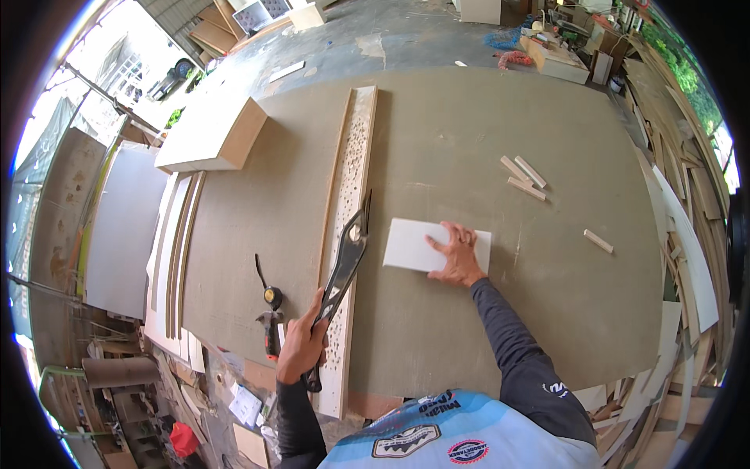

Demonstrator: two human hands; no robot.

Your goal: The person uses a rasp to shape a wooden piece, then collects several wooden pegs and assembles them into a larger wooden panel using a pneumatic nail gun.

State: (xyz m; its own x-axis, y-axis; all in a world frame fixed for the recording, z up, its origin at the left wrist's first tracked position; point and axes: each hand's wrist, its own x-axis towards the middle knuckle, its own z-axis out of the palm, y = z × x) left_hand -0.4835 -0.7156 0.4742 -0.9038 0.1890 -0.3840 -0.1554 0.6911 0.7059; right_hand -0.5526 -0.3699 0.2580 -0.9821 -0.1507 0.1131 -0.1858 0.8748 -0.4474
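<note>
Left hand [301, 344]: fingers wrapping tight around the handle of a black caulking gun [341, 270], its barrel lying along a perforated white strip [350, 195] toward 12 o'clock. Right hand [457, 254]: fingers spreading flat, pressing a white panel [410, 244] onto the grey worktop [469, 141]. Wooden offcuts [525, 178] lying at 2 o'clock.

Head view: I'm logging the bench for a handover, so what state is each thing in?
White panel: flat, pressed by right hand.
Black saw-like tool: gripped by left hand, over the perforated strip.
Clamp: lying untouched.
Wood offcuts: loose on the table.
</note>
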